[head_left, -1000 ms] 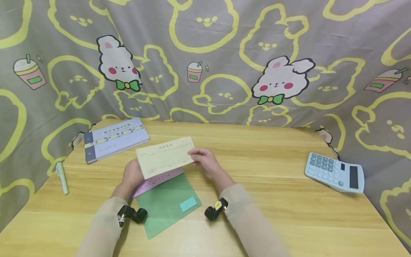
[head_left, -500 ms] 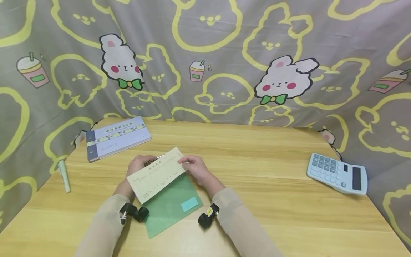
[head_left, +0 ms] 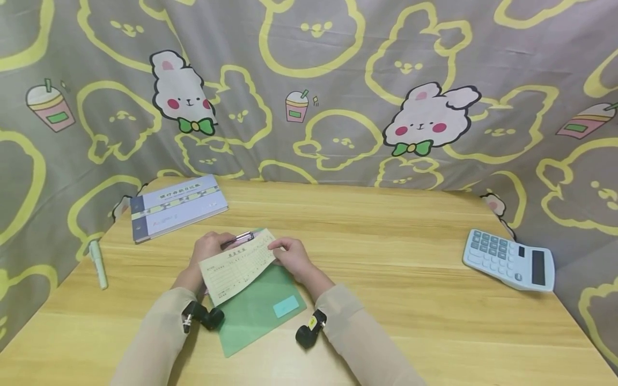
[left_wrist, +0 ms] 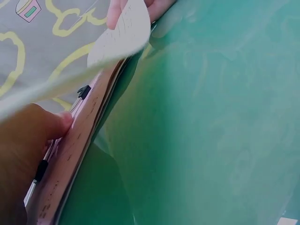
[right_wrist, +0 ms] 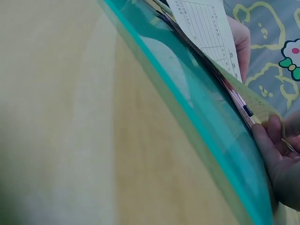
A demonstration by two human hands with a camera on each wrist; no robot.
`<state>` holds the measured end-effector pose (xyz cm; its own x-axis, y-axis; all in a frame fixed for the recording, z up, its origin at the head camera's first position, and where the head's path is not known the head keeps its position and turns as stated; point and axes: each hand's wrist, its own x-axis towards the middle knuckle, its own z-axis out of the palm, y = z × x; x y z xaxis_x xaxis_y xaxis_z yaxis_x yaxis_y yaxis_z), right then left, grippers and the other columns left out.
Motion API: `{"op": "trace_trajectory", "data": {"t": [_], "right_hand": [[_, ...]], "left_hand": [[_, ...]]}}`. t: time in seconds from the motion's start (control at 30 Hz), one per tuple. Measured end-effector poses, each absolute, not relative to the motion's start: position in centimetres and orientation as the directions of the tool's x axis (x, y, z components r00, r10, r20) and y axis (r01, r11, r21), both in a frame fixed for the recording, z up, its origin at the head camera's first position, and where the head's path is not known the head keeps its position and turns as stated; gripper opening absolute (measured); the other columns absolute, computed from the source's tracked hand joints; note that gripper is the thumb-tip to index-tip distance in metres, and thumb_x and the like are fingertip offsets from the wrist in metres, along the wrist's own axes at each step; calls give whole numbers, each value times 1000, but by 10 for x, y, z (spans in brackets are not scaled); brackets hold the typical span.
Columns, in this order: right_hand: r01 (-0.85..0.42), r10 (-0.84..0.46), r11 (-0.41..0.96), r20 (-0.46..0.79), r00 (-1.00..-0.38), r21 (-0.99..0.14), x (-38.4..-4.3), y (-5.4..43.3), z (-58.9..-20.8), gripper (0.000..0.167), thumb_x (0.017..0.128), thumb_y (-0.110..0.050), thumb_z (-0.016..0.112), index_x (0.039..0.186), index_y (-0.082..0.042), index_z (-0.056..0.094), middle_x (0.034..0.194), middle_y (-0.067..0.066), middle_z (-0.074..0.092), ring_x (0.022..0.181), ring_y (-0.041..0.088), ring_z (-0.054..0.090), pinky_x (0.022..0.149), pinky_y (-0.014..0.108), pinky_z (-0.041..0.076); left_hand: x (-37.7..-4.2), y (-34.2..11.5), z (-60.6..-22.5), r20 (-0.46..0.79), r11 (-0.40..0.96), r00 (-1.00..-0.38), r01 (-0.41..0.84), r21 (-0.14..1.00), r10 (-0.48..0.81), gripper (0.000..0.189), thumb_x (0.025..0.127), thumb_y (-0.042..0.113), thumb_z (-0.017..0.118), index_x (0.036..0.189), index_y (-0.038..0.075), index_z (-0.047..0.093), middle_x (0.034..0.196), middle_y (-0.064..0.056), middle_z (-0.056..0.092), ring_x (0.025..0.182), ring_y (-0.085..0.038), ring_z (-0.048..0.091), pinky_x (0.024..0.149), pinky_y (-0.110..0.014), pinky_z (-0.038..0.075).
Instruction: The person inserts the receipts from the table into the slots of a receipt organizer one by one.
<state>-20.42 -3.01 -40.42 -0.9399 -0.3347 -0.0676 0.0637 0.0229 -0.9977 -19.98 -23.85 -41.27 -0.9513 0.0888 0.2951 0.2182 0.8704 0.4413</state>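
Observation:
A yellowish printed slip (head_left: 235,271) is lifted at a tilt over the green folder (head_left: 256,316). My right hand (head_left: 292,258) pinches the slip's right end between thumb and fingers, and the paper bends there in the right wrist view. At the folder's far left edge, my left hand (head_left: 206,254) grips it beside a metal clip (head_left: 241,237). The left thumb (left_wrist: 60,124) presses on a pink sheet (left_wrist: 70,164) next to the metal bar. Most of the pink sheet is hidden under the slip in the head view.
A blue account book (head_left: 178,206) lies at the back left, a pale green pen (head_left: 98,265) at the left edge. On the right stands a light blue calculator (head_left: 509,260). The folder bears a cyan label (head_left: 286,306). A patterned curtain (head_left: 338,107) hangs behind the table.
The yellowish slip has come down and nearer the body from its higher place, uncovering the clip. My right hand has moved down and slightly left with it. The left hand has shifted to the clip.

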Motion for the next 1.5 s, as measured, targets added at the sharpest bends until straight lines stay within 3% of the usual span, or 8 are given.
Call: {"op": "trace_trajectory", "data": {"t": [0.3, 0.57, 0.8, 1.03, 1.3, 1.5], "right_hand": [[63, -301, 88, -87, -950, -994, -212, -35, -417, 18, 80, 8, 46, 84, 4, 62, 102, 9, 55, 79, 14, 56, 62, 24, 48], [83, -262, 133, -115, -958, -988, -210, -33, -415, 15, 79, 2, 47, 76, 1, 61, 87, 4, 57, 54, 9, 46, 49, 20, 41], [87, -226, 114, -111, -968, -990, -210, -34, -415, 16, 80, 3, 46, 79, 1, 62, 99, 7, 55, 51, 9, 47, 47, 19, 41], [48, -317, 74, -69, -946, -996, -210, -37, -417, 20, 80, 6, 45, 90, 5, 63, 101, 11, 57, 78, 15, 58, 63, 23, 48], [57, -408, 126, -104, -907, -990, -210, -35, -415, 31, 80, 6, 50, 109, 0, 57, 115, 10, 52, 94, 16, 54, 72, 23, 46], [49, -388, 185, -118, -914, -982, -210, -35, -413, 25, 80, 2, 52, 103, -4, 61, 112, 5, 54, 98, 14, 49, 76, 25, 43]], "left_hand": [[-200, -240, -409, 350, 847, -923, 311, 431, 161, 8, 78, 17, 63, 78, 10, 67, 67, 1, 57, 59, -15, 46, 52, -31, 37], [-205, -249, -413, 349, 853, -928, 284, 439, 130, 8, 78, 15, 63, 79, 11, 69, 69, 0, 62, 60, -16, 52, 57, -34, 40], [-206, -250, -413, 327, 844, -938, 263, 467, 111, 10, 80, 17, 61, 79, 12, 69, 72, 0, 63, 64, -17, 53, 61, -36, 40], [-206, -249, -412, 296, 835, -948, 256, 487, 118, 10, 80, 15, 60, 76, 13, 69, 65, 5, 60, 59, -13, 50, 59, -33, 38], [-205, -246, -410, 309, 845, -944, 257, 468, 116, 9, 79, 16, 62, 75, 13, 68, 68, 3, 61, 60, -14, 50, 59, -33, 38], [-204, -245, -409, 316, 848, -942, 260, 461, 117, 9, 80, 17, 61, 73, 14, 67, 67, 3, 61, 60, -14, 50, 59, -33, 38]]}}
